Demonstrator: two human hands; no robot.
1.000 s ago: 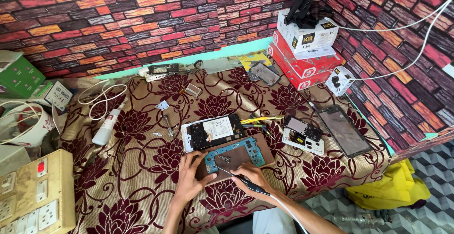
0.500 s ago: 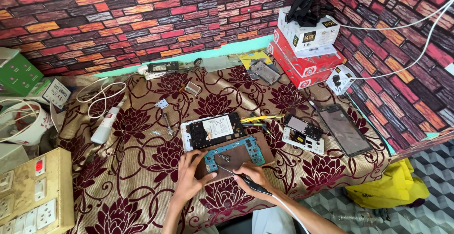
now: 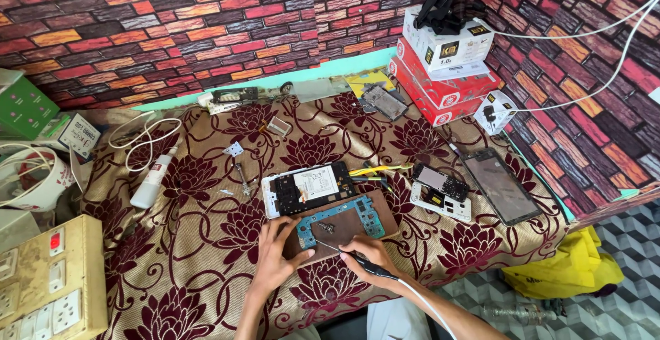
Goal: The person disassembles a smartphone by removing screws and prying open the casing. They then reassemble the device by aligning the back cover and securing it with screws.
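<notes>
A teal circuit board (image 3: 364, 214) lies on a small brown wooden block (image 3: 349, 228) near the front of the cloth-covered table. My left hand (image 3: 275, 250) rests flat at the block's left end, fingers touching it. My right hand (image 3: 368, 255) grips a thin black pen-like tool (image 3: 368, 265) with a white cord; its metal tip points at the middle of the board. Just behind the block lies an opened phone (image 3: 309, 187) with its insides showing.
A dark phone screen (image 3: 500, 185) and another opened phone (image 3: 441, 191) lie to the right. Stacked red and white boxes (image 3: 443, 72) stand at the back right. A white bottle (image 3: 152, 182), cables and a switchboard (image 3: 48, 281) are on the left. The floral cloth (image 3: 199, 271) covers the table.
My right hand and the tool have shifted slightly over the board. My left hand stays at the block's left end.
</notes>
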